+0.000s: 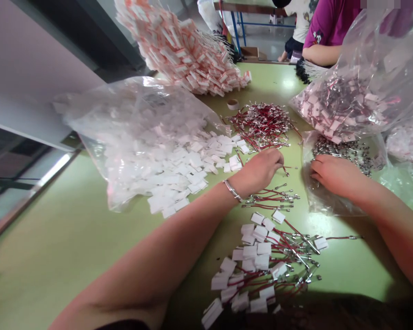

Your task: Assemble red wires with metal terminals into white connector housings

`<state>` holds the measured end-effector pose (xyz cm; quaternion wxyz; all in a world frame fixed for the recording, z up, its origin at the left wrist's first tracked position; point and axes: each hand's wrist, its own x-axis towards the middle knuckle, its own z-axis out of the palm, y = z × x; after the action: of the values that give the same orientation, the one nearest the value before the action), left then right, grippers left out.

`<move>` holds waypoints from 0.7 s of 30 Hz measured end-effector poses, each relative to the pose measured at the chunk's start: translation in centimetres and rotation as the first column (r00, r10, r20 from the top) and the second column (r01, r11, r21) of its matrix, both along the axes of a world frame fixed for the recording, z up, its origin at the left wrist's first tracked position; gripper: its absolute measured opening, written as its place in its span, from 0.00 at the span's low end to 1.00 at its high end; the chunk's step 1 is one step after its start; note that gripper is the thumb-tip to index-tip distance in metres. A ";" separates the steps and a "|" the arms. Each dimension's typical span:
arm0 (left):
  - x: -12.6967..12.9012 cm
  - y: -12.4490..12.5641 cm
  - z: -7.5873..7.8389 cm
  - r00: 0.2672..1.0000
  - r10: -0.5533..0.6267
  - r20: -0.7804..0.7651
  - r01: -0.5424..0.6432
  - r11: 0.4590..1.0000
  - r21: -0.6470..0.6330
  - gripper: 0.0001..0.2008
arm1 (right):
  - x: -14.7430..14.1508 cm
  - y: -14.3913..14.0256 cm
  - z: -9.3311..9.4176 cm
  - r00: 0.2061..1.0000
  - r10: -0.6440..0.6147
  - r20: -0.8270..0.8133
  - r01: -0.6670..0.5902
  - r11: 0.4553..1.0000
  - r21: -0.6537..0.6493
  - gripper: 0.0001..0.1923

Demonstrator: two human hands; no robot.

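My left hand (265,167) is closed in a pinch on a red wire (284,170) with a metal terminal at its end. Just below it lies a small row of red wires (268,198) with metal ends. My right hand (335,174) is at a flat transparent bag (325,207) of small metal parts (351,151). Its fingers are bent together at the parts, and what they hold is too small to make out. Nearer to me lies a group of white plastic housings (249,252) with red wires attached.
A large bag (124,133) spills loose white housings (186,169) at left. A heap of red wires (263,120) lies beyond my hands, beside a tape roll (232,104). Orange-and-white parts (192,59) are piled behind. A full plastic bag (344,105) stands at right, near a person in purple (326,27).
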<state>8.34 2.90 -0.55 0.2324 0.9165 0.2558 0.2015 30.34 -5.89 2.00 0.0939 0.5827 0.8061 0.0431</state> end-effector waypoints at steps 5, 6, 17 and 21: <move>-0.1 -0.4 0.9 0.939 0.298 0.171 -0.240 0.925 -0.296 0.09 | -0.5 0.2 0.3 0.987 -0.160 -0.019 0.161 0.987 0.031 0.11; -0.1 -0.5 0.9 0.931 0.317 0.182 -0.247 0.912 -0.328 0.11 | -0.5 0.2 0.6 0.971 -0.229 -0.067 0.232 0.972 0.039 0.11; 1.1 -2.6 0.1 0.920 0.311 0.240 -0.111 0.791 -0.602 0.10 | -3.7 -0.7 -0.2 0.437 -0.161 -0.885 0.283 0.959 -0.034 0.08; 1.0 -2.7 0.1 0.915 0.314 0.254 -0.123 0.815 -0.566 0.09 | -4.0 -0.7 -0.4 0.449 -0.142 -0.882 0.255 0.967 -0.026 0.08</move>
<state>9.39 0.17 -0.46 0.4951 0.7297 0.3636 0.3005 26.30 -6.61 1.59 -0.3596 0.6163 0.6625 -0.2281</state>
